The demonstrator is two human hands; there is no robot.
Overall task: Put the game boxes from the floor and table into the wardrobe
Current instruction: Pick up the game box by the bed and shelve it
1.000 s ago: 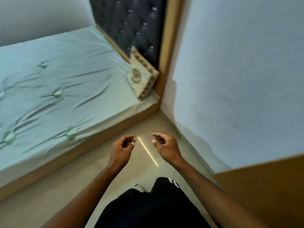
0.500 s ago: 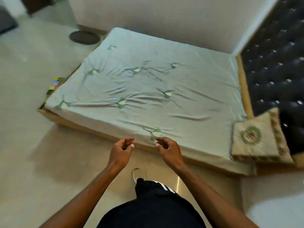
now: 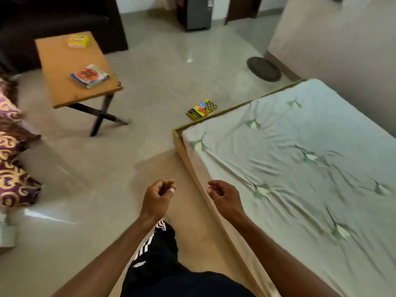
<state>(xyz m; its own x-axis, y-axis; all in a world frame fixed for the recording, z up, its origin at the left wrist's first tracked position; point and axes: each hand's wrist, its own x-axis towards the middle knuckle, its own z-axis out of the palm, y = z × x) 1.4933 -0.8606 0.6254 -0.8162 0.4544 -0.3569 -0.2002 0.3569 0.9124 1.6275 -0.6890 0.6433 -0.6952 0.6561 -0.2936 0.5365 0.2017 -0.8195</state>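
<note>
Three cardboard game boxes lie ahead of us: a small yellow box (image 3: 78, 40) and a flat orange-and-blue box (image 3: 90, 75) sit well apart on the smooth wooden table (image 3: 55, 67), while a rectangular yellow-green box (image 3: 201, 109) lies flat on the glossy tiled floor (image 3: 160, 82) just beside the corner of the bed frame (image 3: 179, 144). Our left hand (image 3: 157, 197) and right hand (image 3: 224, 198) hang near each other over the floor, fingers loosely curled and grasping nothing, beside the creased pale-green sheet (image 3: 300, 179).
</note>
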